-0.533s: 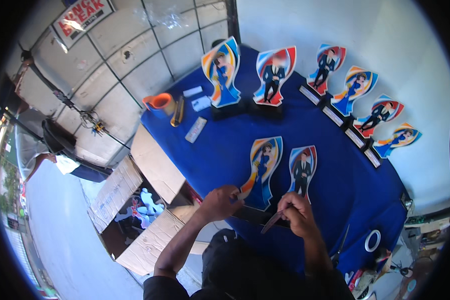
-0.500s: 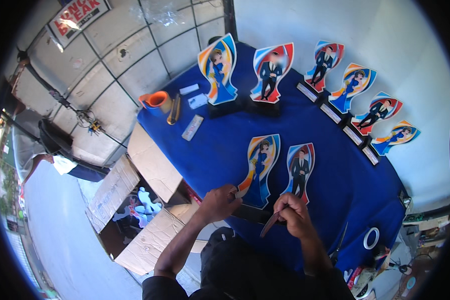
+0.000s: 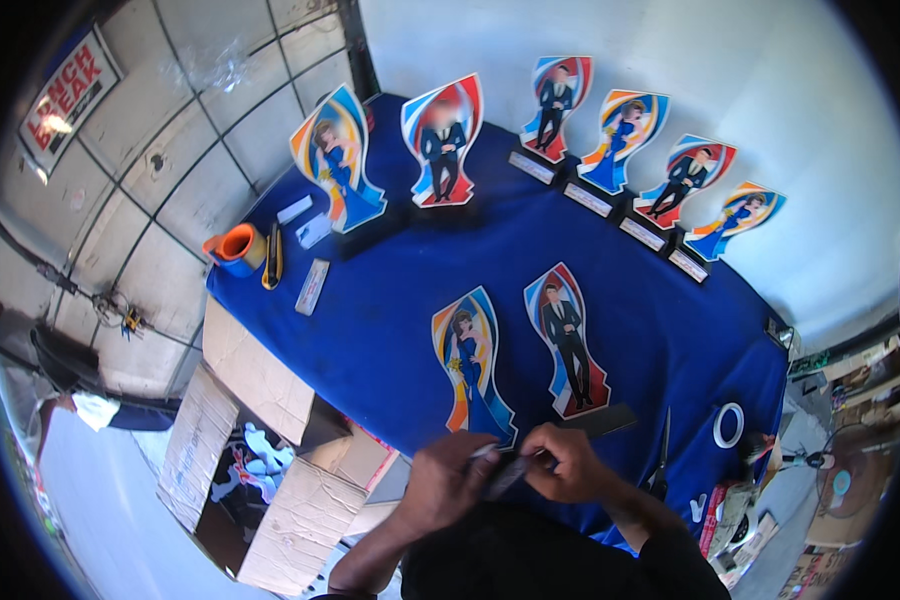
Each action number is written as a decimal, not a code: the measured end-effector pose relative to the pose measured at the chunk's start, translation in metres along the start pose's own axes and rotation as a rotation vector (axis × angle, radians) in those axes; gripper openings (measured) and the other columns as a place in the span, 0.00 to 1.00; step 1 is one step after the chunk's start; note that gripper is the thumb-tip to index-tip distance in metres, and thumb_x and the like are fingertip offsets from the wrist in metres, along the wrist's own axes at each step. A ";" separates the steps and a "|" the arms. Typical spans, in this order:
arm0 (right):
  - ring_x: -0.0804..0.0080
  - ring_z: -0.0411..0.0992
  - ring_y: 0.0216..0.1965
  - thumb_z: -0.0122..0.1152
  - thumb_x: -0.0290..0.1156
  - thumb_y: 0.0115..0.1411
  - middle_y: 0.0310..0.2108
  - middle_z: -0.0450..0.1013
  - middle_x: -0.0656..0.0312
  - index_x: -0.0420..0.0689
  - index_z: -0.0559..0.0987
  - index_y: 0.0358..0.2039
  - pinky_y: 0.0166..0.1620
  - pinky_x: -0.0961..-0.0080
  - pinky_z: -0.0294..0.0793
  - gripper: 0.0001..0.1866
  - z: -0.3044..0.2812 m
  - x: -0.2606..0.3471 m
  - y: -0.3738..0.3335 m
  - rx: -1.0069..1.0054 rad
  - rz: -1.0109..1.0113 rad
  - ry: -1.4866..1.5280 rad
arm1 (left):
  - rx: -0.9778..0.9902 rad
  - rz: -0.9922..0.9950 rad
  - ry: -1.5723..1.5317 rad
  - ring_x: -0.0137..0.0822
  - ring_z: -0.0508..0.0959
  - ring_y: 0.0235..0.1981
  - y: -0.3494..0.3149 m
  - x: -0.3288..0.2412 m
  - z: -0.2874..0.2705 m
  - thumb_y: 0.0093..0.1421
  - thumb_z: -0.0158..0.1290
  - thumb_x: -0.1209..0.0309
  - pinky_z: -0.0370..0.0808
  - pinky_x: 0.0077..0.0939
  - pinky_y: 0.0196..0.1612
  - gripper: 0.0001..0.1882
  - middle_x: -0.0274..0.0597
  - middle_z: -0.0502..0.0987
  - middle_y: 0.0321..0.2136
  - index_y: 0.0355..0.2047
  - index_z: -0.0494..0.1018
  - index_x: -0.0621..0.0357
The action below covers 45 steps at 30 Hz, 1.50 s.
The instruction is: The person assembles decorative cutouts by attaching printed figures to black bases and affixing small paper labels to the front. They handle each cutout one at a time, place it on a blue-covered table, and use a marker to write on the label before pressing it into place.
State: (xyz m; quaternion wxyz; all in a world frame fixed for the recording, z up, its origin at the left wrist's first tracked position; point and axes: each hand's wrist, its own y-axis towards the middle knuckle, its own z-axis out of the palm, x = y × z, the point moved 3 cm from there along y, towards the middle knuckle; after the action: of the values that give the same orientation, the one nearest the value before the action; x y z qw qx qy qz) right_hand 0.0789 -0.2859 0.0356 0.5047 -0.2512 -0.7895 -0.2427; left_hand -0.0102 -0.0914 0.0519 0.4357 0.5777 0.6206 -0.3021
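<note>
My left hand [image 3: 448, 483] and my right hand [image 3: 564, 466] meet at the near edge of the blue-clothed table [image 3: 390, 330]. Together they hold a small dark flat strip [image 3: 507, 473] between the fingertips. Just beyond the hands lie two flat printed cut-outs: a figure in a blue gown [image 3: 472, 365] and a figure in a dark suit [image 3: 568, 340]. A dark base strip [image 3: 602, 420] lies by the suit cut-out's foot, right of my right hand.
Several more cut-out figures [image 3: 610, 135] stand on bases along the far edge. An orange tape roll [image 3: 238, 247] lies at the left, scissors [image 3: 661, 458] and a white ring [image 3: 728, 425] at the right. Cardboard boxes [image 3: 250, 400] sit on the floor to the left.
Both hands have drawn back toward me off the table edge and come together on the dark strip. The cut-outs have not moved.
</note>
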 end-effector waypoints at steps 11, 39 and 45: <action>0.62 0.77 0.35 0.71 0.16 0.47 0.40 0.75 0.56 0.42 0.80 0.44 0.37 0.70 0.77 0.22 0.028 0.013 0.014 -0.409 -0.401 -0.207 | -0.103 0.018 -0.023 0.49 0.85 0.33 -0.002 -0.025 0.000 0.51 0.64 0.81 0.80 0.35 0.37 0.15 0.52 0.83 0.33 0.41 0.81 0.65; 0.66 0.74 0.38 0.71 0.13 0.50 0.43 0.77 0.56 0.42 0.83 0.52 0.32 0.78 0.73 0.27 0.035 0.039 0.015 -0.278 -0.462 -0.331 | -0.258 -0.294 -0.423 0.27 0.81 0.32 -0.024 -0.026 -0.006 0.62 0.60 0.81 0.76 0.23 0.34 0.07 0.43 0.82 0.30 0.41 0.82 0.67; 0.67 0.73 0.40 0.70 0.13 0.51 0.44 0.77 0.57 0.43 0.83 0.53 0.31 0.80 0.72 0.27 0.033 0.039 0.016 -0.266 -0.466 -0.301 | -0.250 -0.249 -0.406 0.28 0.82 0.36 -0.021 -0.032 -0.010 0.63 0.59 0.84 0.78 0.22 0.42 0.07 0.42 0.83 0.33 0.40 0.81 0.68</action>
State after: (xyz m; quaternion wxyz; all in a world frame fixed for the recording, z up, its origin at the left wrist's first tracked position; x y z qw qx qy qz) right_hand 0.0530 -0.2469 0.0615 0.2756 -0.1604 -0.8529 -0.4134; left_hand -0.0343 -0.1001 0.0819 0.5788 0.3663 0.6190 -0.3842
